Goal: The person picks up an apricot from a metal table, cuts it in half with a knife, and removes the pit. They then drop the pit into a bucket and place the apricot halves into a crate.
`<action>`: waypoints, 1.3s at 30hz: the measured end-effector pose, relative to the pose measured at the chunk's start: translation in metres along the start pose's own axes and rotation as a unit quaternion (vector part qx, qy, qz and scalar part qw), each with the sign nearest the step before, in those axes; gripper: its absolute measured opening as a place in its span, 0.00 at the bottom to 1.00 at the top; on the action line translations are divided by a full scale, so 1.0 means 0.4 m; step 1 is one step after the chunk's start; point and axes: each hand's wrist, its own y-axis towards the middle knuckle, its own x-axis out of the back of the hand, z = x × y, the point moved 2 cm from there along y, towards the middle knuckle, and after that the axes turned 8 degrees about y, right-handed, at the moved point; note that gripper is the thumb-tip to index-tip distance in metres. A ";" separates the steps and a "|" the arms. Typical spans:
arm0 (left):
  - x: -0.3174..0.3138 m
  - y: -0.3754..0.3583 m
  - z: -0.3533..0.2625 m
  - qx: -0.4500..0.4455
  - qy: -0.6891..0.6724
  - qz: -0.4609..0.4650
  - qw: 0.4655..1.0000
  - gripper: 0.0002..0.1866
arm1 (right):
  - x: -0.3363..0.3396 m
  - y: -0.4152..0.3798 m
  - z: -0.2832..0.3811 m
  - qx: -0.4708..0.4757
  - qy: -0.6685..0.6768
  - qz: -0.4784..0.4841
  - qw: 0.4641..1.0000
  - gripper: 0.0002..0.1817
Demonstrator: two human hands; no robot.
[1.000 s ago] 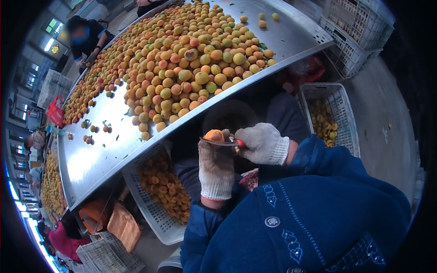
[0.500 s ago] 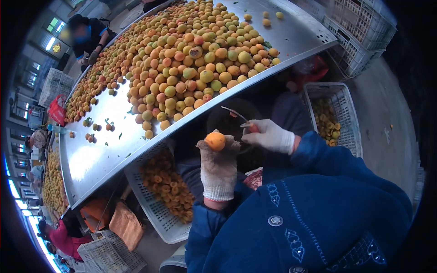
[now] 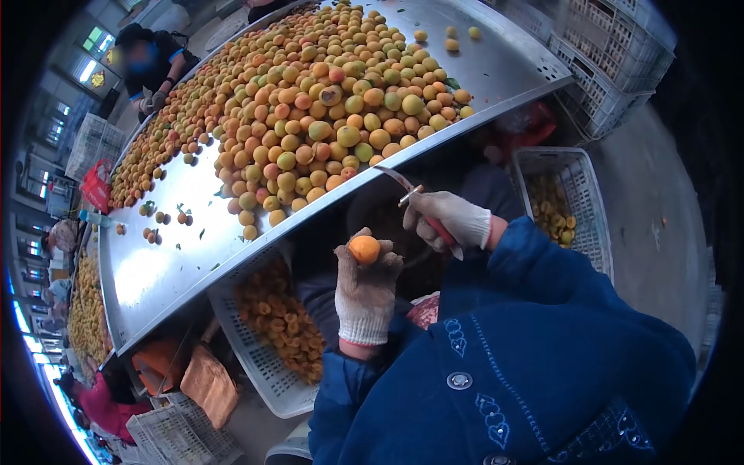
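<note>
Holding a single orange fruit (image 3: 363, 249) near the middle of the frame, the head view shows the left grip (image 3: 364, 291), in a pale knitted glove, pointing upward with its fingers partly curled. The fruit sits at the top of this hand, cradled between thumb and fingers, its upper side exposed. Right of it and slightly higher, the right grip (image 3: 453, 218), also gloved, is closed around the red handle of a knife (image 3: 397, 179). The end of that handle pokes out below the hand, and the curved blade slants toward the upper left, well apart from the held fruit. Its tip overlaps the edge of the metal surface (image 3: 147, 271) in the frame; whether it touches cannot be told.

Across the upper middle, a heap of whole fruit (image 3: 310, 116) covers much of the surface, with a few loose ones toward the upper right. Below the surface's edge, left of the left grip, a white crate (image 3: 280, 401) holds cut fruit (image 3: 279, 318). A second crate (image 3: 575, 182), right of the right grip, also contains cut pieces (image 3: 549, 208). Stacked crates (image 3: 604, 50) stand at the upper right. At the upper left, another person (image 3: 155, 58) has both hands beside the heap.
</note>
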 end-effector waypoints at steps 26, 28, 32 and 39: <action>0.012 0.028 -0.041 -0.108 0.156 0.018 0.982 0.24 | -0.039 -0.005 -0.029 0.106 -0.004 -0.040 0.994 0.11; 0.004 0.014 -0.040 -0.122 0.193 0.012 0.973 0.26 | -0.052 -0.037 -0.039 0.105 -0.016 -0.026 0.994 0.11; 0.001 -0.002 -0.040 -0.134 0.256 0.021 0.957 0.26 | -0.073 -0.093 -0.027 0.213 -0.251 0.007 0.944 0.12; -0.003 -0.015 -0.033 -0.076 0.168 0.044 0.982 0.25 | -0.092 -0.131 -0.013 0.243 -0.253 0.019 0.936 0.10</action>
